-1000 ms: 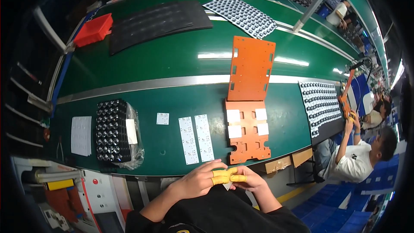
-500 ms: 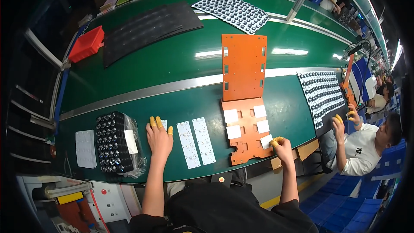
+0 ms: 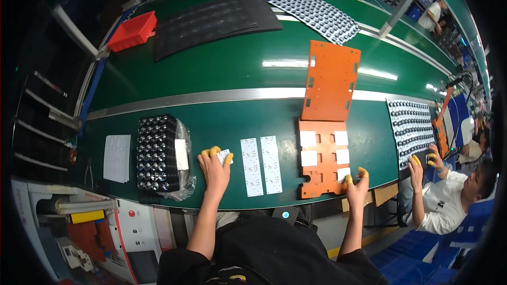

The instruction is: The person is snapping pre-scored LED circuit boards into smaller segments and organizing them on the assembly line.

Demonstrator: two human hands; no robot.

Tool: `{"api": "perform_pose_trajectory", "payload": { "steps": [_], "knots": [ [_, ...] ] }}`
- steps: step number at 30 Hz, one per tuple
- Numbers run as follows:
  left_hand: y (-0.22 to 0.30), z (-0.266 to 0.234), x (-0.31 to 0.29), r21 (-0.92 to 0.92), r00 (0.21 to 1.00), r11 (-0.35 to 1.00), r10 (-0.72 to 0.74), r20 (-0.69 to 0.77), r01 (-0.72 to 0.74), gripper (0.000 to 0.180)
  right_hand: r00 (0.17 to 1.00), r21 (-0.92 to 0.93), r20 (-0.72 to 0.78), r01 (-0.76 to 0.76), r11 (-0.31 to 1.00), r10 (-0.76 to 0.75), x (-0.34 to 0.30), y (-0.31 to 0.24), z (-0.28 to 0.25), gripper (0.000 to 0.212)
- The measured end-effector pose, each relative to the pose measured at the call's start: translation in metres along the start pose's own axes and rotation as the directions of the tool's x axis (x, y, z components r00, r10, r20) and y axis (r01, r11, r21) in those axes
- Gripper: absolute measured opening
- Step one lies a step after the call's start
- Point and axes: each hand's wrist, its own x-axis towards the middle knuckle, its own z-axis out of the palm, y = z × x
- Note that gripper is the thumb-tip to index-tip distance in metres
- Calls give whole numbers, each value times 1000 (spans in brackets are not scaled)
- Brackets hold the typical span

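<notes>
My left hand [image 3: 213, 170], with yellow finger cots, pinches a small white circuit board [image 3: 225, 156] just above the table. To its right lie two long white circuit boards [image 3: 252, 166] side by side. An orange fixture [image 3: 323, 180] lies on the table with its orange lid [image 3: 331, 82] folded back. Several white square boards [image 3: 308, 158] sit in its pockets; the lower left pocket area holds none. At the fixture's lower right corner, my right hand [image 3: 358, 191] has thumb and fingers apart beside the lowest right square, with nothing seen between them.
Left of my left hand stand a plastic-wrapped stack of black lens trays [image 3: 157, 153] and a white sheet stack [image 3: 116, 158]. Beyond the metal rail are a red bin [image 3: 132, 31], black sheets [image 3: 211, 24] and a lens panel [image 3: 317, 15]. A co-worker [image 3: 449, 195] sits right, by another panel [image 3: 412, 126].
My left hand has lifted a small board off the table. My right hand has let go of the lowest right square, its fingers spreading. The whole view has shifted.
</notes>
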Motion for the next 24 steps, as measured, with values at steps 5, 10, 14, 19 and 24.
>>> {"api": "perform_pose_trajectory", "payload": {
  "steps": [5,10,14,19,24],
  "knots": [
    [-16,-15,-31,-390,994,915,-95,47,106,33,989,242,-13,145,959,-146,2,-92,14,35],
    [-12,-27,-56,-573,994,813,-85,63,106,23,776,557,297,333,761,-556,-47,-211,76,27],
    [-9,-51,-85,-660,960,699,-227,162,276,17,357,768,375,397,503,-856,-98,-315,98,30],
    [-19,-67,-126,-677,932,648,-313,181,349,19,129,753,282,584,303,-951,-127,-376,134,35],
    [-27,-81,-162,-883,850,188,-413,326,430,24,117,741,290,601,300,-950,-143,-383,144,29]
  ]
}}
